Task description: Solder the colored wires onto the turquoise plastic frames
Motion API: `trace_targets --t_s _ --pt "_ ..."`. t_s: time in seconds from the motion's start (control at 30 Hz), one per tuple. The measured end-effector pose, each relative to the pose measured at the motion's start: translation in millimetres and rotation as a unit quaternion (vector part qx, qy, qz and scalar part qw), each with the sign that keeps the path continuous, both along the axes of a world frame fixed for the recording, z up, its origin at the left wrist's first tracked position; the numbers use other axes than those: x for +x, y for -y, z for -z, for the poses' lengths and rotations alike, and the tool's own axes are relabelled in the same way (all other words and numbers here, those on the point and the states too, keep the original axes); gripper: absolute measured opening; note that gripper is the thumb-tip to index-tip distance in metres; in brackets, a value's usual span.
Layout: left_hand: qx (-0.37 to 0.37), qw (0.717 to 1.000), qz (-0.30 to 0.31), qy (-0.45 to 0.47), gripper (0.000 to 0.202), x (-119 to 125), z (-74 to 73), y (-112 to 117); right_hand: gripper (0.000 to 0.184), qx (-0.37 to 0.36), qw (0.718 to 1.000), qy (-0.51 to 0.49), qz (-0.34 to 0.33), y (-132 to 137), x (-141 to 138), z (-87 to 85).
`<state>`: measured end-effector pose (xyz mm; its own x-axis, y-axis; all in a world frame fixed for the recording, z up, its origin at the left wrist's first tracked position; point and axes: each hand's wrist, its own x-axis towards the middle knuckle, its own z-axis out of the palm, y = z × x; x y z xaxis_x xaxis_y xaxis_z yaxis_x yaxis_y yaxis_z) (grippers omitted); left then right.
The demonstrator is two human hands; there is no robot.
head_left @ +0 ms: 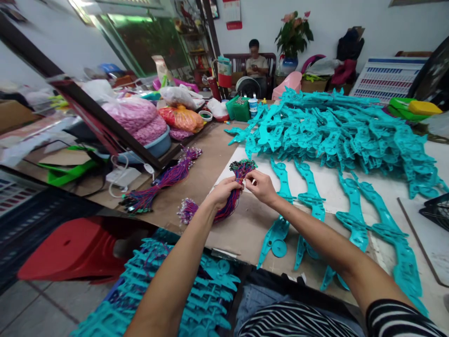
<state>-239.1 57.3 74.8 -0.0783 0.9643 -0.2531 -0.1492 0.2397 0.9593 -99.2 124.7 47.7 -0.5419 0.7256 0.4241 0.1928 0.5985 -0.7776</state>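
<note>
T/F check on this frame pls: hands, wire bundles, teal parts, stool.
1. Both hands are on the same wire bundle. True: the left hand has its grip closed around the held wire bundle, and the right hand pinches its top end.
2. A second wire bundle lies on the red stool. False: the second wire bundle lies on the table, left of the hands.
3. A big teal parts pile sits far right on the table. True.
4. The red stool stands on the table. False: it is down beside the table, lower left.
</note>
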Motion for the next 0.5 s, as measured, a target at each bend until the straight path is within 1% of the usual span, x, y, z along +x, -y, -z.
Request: trace_targets --t_s 0.1,0.27,0.37,0.5 --pt "-0.010 1.000 -0.007 0.024 0.024 1 -1.0 0 0.009 -0.083 0.995 -0.051 -0.015 2 -1 -2.4" --pt "-0.022 0.999 -0.023 0.041 0.032 0 -3.0 -1 0.017 -0.208 0.972 -0.089 -0.062 2 0 -12.3" --pt "-0.019 0.998 -0.037 0.043 0.038 -2 -5.8 1 0.020 -0.242 0.962 -0.093 -0.083 0 12 -21.9" --pt "-0.014 0.999 -0.036 0.036 0.041 -3 -10.0 5 0.027 -0.254 0.955 -0.134 -0.074 -4 35 -36.8"
